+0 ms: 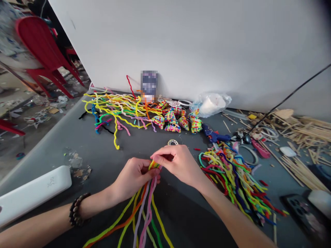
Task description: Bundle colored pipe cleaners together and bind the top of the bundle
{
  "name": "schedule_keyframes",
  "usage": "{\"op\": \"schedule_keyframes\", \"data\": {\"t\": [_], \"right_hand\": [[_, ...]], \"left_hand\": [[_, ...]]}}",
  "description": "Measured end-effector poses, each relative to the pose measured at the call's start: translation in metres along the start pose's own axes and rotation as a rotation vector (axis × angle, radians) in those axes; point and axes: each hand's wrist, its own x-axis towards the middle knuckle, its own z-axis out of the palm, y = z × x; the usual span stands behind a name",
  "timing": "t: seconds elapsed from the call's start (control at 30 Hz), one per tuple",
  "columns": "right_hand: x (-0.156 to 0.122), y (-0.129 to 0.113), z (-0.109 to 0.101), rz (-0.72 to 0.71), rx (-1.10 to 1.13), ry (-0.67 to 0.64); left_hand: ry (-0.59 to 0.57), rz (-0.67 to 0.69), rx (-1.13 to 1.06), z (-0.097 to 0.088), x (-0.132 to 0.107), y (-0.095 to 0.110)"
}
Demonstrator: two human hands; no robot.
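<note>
Several fuzzy pipe cleaners (148,206) in yellow, orange, lilac, pink and green hang from between my hands and fan out toward me. My left hand (138,174) is closed around the bundle just under its top end, with a dark bead bracelet (77,209) at the wrist. At that top end, where the strands cross in a small woven patch, the fingertips of my right hand (178,163) pinch the pipe cleaners. Part of the grip is hidden behind the fingers. Just beyond my right hand lies a small pale ring (172,142).
Woven multicolour pieces (171,120) and long pipe cleaners (113,105) lie along the wall. At right are a pipe-cleaner pile (238,175), a blue glue gun (214,135), wooden sticks (297,168) and a phone (305,213). A white power bank (36,193) sits left, near a red chair (38,44).
</note>
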Motion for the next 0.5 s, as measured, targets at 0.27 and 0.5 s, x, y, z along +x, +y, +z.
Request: {"op": "schedule_keyframes", "data": {"t": [0.27, 0.5], "right_hand": [[-0.001, -0.002, 0.008, 0.016, -0.007, 0.068], [-0.002, -0.001, 0.013, -0.093, -0.127, 0.148]], "left_hand": [[0.014, 0.005, 0.010, 0.001, -0.001, 0.005], [0.051, 0.046, 0.123, -0.003, -0.003, 0.011]]}}
